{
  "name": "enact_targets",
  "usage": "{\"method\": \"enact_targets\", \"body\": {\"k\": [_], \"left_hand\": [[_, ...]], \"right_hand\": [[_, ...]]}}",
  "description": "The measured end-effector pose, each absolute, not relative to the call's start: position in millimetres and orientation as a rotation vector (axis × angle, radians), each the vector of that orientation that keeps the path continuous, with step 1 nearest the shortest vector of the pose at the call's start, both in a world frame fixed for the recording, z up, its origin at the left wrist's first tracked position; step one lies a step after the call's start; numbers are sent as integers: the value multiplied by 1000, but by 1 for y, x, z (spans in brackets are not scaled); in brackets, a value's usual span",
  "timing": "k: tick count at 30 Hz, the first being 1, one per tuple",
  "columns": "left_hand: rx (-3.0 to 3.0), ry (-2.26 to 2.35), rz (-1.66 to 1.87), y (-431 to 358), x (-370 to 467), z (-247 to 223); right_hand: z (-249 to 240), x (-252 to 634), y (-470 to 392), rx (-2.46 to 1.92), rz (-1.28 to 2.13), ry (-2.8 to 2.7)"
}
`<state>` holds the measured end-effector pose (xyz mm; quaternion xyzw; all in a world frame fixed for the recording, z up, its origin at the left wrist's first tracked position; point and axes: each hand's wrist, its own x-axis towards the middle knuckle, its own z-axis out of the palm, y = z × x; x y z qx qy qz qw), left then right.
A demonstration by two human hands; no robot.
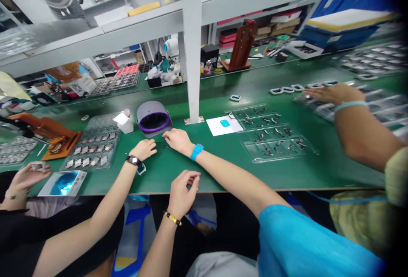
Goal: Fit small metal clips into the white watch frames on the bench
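Green bench (331,173) runs full width of a busy workshop, surface smooth w/ a slight sheen toward the back. White post (193,56) stands on it via a bolted foot & meets a white shelf beam (143,25) overhead. Bkgd: red boxes (228,38) on shelving, blue bins (344,35) far R, reddish-brown stand (240,47) just R of post; orange-brown rig (60,137) at L end.

Person's R hand (177,141), w/ blue wristband (196,151), is nr the grey hood (153,107) w/ purple rim; fingertips close together, can't tell if anything's btwn them. Tiny dark bit (165,144) lies on bench just below those fingertips. L hand (185,190), w/ beaded bracelet (172,218), is at the front edge, fingers curled, thumb nr index; can't tell if it grips anything.

R of post: white sheet (213,130) w/ blue patch, then clear trays (255,154) w/ small dark/metallic parts (277,131). Co-worker's hand (145,149) nr hood on L; 2nd co-worker's hand (338,94) out on R.

Writing: carton (83,85) at back L has blk/wht print, too small to read. White box (65,183) w/ shiny blue panel has tiny side marks, illegible.
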<state>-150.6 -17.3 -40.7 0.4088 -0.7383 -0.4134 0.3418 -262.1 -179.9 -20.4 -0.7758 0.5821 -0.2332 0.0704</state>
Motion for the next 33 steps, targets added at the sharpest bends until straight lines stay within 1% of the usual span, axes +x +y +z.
{"method": "enact_targets", "body": {"k": [5,11,18,23,25,28,30,33], "left_hand": [[1061,-1944,-1045,-19,-153,-43],[1084,-1937,-1015,-20,-154,-44],[1099,-1944,-990,-21,-150,-47],[1123,-1960,-967,-24,-146,-53],[1132,-1971,-955,-24,-146,-53],[1144,-1983,-931,-23,-145,-52],[1155,-1992,-915,-22,-146,-52],[1173,-2005,-896,-23,-146,-51]], "right_hand": [[-28,-244,-196,-2329,-710,1672],[-35,-244,-197,-2340,-765,1556],[-18,-265,-174,-2389,-788,1520],[-7,-339,-107,-2401,-789,1590],[-7,-383,-67,-2293,-865,1773],[-9,-452,-8,-2065,-923,2215],[-12,-491,20,-1986,-833,2437],[-14,-526,41,-2026,-564,2510]]}}
